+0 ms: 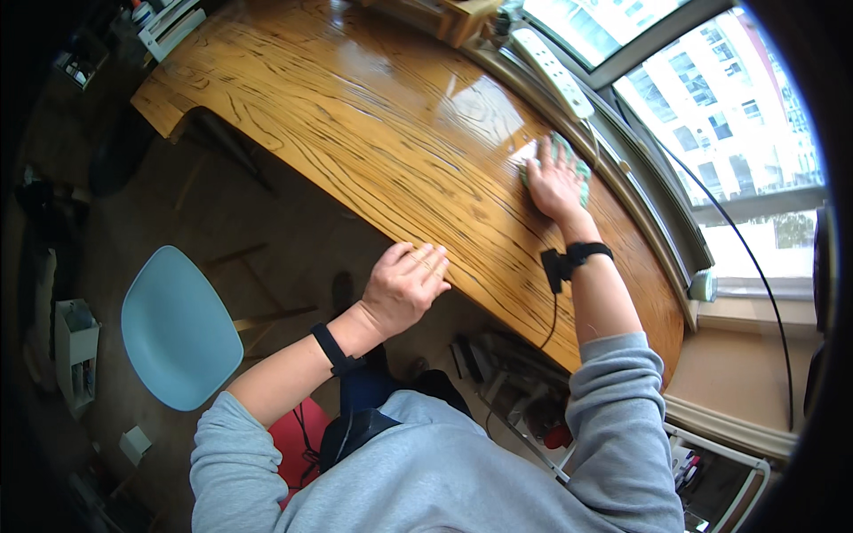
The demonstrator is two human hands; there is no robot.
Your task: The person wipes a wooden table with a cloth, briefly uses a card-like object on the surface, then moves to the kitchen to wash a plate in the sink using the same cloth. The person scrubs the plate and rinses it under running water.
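My right hand (556, 183) lies flat with fingers spread on a green cloth (584, 174), pressing it to the tabletop near the window side. Much of the cloth is hidden under the palm. The wooden table (320, 140) has a glossy surface with dark grain lines and bright window reflections. At its near edge rests my left hand (408, 283), fingertips on the wood and nothing seen in its grasp. A black band with a small device (560, 266) and a cable sits on my right wrist; another black band (330, 350) is around the left.
A white power strip (553, 70) lies along the window sill beside the table. A black cable (740, 233) hangs before the window. To the left stands a light blue chair (180, 326). A wooden stand (460, 16) is at the table's far side; a white-framed cart (726, 453) stands lower right.
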